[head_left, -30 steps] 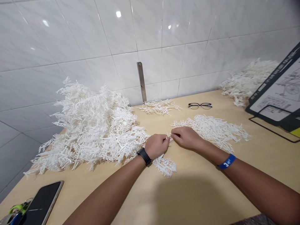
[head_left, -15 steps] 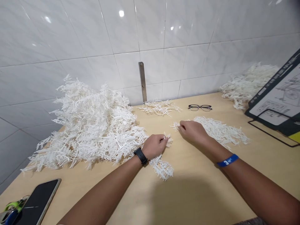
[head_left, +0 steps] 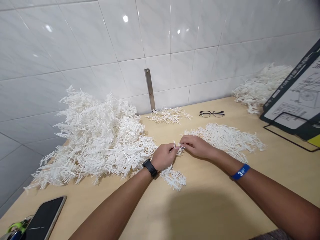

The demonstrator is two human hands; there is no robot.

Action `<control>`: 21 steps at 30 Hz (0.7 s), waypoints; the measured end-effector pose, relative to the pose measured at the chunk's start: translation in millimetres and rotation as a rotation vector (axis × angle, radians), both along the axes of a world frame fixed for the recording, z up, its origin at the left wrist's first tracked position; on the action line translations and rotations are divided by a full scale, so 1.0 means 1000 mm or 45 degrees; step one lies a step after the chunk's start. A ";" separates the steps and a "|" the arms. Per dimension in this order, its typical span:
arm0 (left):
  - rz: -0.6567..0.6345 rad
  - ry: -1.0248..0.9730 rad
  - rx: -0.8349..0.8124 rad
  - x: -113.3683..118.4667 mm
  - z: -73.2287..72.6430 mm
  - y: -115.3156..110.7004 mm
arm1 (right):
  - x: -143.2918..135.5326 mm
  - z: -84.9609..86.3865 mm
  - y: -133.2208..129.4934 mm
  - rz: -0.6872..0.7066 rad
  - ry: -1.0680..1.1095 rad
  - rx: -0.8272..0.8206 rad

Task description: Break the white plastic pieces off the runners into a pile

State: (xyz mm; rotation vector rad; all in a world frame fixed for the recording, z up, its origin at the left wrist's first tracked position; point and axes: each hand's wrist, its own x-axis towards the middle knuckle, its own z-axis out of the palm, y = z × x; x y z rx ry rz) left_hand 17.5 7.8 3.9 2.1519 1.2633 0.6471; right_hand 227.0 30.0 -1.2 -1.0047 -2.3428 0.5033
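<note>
Poking from the left fingers (head_left: 174, 151) are white sprigs (head_left: 180, 151).

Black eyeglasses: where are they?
In the head view, the black eyeglasses lie right of centre on the tan table, beyond the white twiggy pile near the right hand.

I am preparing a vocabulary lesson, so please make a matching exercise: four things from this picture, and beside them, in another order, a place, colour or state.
Things:
1. Left hand
2. Glasses
3. Phone
4. Wristband

Descriptions:
A. at the lower left of the picture
B. blue
C. holding white strands
D. lying near the wall

Pairs: 1-C, 2-D, 3-A, 4-B
</note>
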 end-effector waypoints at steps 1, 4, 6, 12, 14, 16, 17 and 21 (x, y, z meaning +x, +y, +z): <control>0.005 0.010 0.001 0.000 0.000 0.000 | 0.000 0.000 0.000 0.012 0.001 -0.003; 0.017 0.046 0.003 0.000 0.000 0.000 | 0.002 0.002 0.000 0.048 -0.014 -0.031; 0.026 0.067 0.005 0.000 0.000 -0.001 | 0.004 0.005 -0.001 0.053 -0.044 -0.050; 0.041 0.121 0.011 0.002 0.000 -0.002 | 0.003 0.014 -0.009 -0.071 -0.251 -0.099; 0.046 0.144 0.006 0.003 0.001 -0.003 | -0.001 0.015 -0.011 -0.117 -0.304 -0.072; 0.048 0.151 0.002 0.004 0.002 -0.002 | -0.006 0.015 -0.013 -0.184 -0.335 -0.012; 0.052 0.150 0.000 0.005 0.002 -0.002 | -0.009 0.014 -0.013 -0.219 -0.348 0.020; 0.077 0.153 0.000 0.006 0.001 -0.001 | -0.018 0.012 -0.014 -0.326 -0.410 0.122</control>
